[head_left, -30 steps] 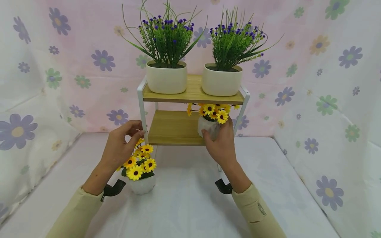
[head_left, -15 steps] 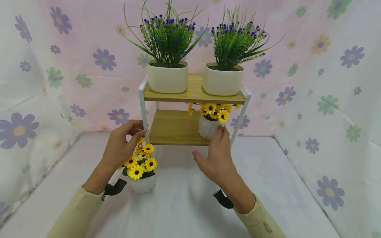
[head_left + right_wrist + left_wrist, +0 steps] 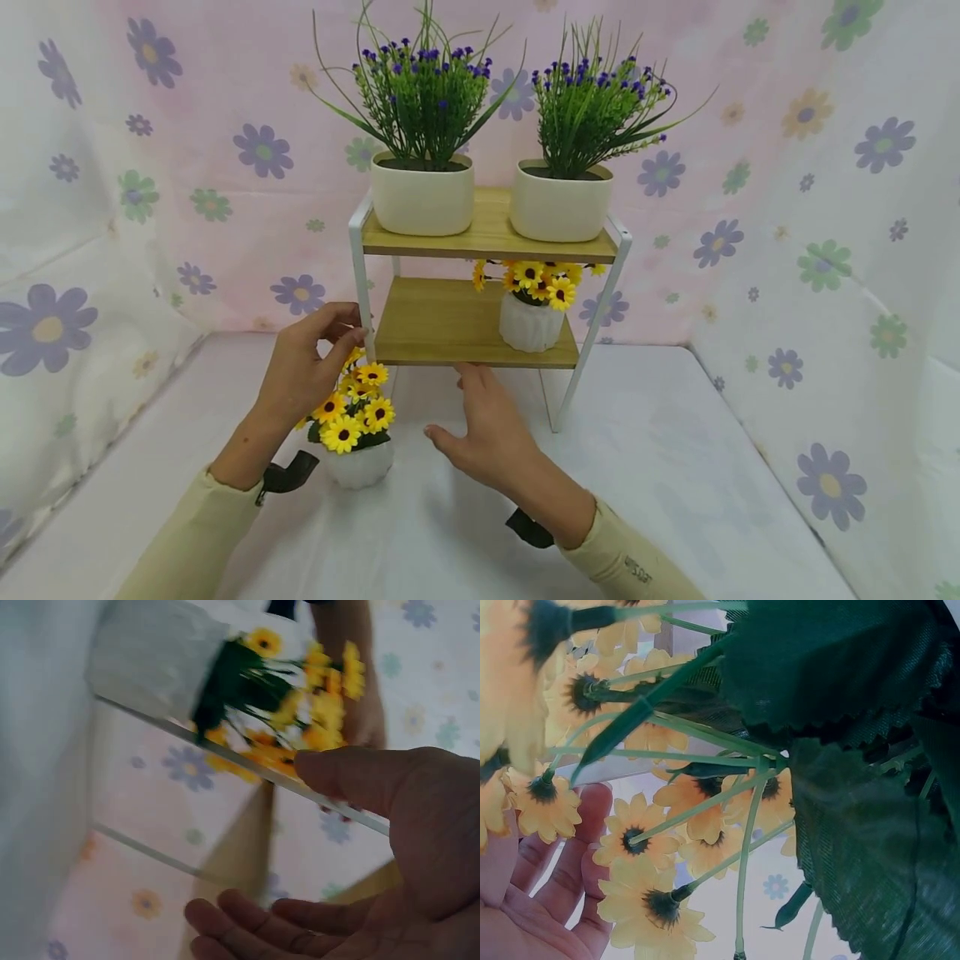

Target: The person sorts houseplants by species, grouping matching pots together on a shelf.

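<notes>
Right hand [image 3: 487, 425] had let go of the shelved sunflower pot [image 3: 531, 321] and drifted lower-center, fingers loose. Left hand [image 3: 303, 367] pinched the rack's white post [image 3: 363, 283]. Second sunflower pot [image 3: 358, 462] sat lower left; grabbing it looked next.

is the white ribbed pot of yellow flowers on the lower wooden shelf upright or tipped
Upright: the white ribbed pot sits flat on the lower wooden shelf, flowers pointing up.

We record yellow, dark-centred flowers [image 3: 352, 408] in a white pot [image 3: 360, 467], purple blooms [image 3: 420, 62] in cream pots [image 3: 422, 204], and a pale floral-print backdrop [image 3: 787, 208].
</notes>
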Motion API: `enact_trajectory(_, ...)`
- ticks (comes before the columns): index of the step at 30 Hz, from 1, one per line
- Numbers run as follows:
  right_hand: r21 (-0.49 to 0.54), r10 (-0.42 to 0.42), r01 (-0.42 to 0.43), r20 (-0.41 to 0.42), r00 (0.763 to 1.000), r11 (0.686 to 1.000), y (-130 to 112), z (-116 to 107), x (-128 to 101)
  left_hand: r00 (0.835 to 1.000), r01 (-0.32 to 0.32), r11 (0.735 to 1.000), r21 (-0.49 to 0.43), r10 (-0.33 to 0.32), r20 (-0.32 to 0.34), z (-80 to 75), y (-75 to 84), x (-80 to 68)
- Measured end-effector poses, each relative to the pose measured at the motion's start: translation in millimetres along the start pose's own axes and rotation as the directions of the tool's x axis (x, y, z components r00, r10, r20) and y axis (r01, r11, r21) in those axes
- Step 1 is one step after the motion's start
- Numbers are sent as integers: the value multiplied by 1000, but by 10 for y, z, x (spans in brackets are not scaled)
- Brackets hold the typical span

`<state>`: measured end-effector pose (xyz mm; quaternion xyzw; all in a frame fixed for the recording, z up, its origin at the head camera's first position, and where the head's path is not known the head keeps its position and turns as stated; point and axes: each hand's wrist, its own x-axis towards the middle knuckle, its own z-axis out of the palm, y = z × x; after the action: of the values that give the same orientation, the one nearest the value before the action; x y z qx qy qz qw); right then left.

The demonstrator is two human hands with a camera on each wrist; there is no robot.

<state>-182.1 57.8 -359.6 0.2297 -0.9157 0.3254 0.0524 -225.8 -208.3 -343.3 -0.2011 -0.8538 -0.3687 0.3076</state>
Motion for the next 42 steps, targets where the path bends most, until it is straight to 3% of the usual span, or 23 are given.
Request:
enact_trajectory(12,-51,-26,36,197,980,998,-27,601,193,1000,-27,1000,-6,27,-7,9,-24,-7)
enact_trajectory(17,-5,-40,42,227,973,999,-73,763,289,999,-30,1000,-6,30,-9,3,-31,-4)
enact_trajectory(26,164,-77,49,163,984,985,-117,960,431,1000,-21,1000,-15,21,-9,4,-33,-8)
enact_trajectory(31,132,-112,95,134,985,987,-145,1046,451,1000,-23,1000,-13,23,-10,10,-29,-6)
enact_trajectory(35,101,-82,72,101,992,992,-148,1110,446,999,-31,999,-20,31,-12,13,-23,-2)
enact_trajectory(42,159,-71,60,66,995,986,-120,1177,431,1000,-22,1000,-14,22,-9,9,-14,-3)
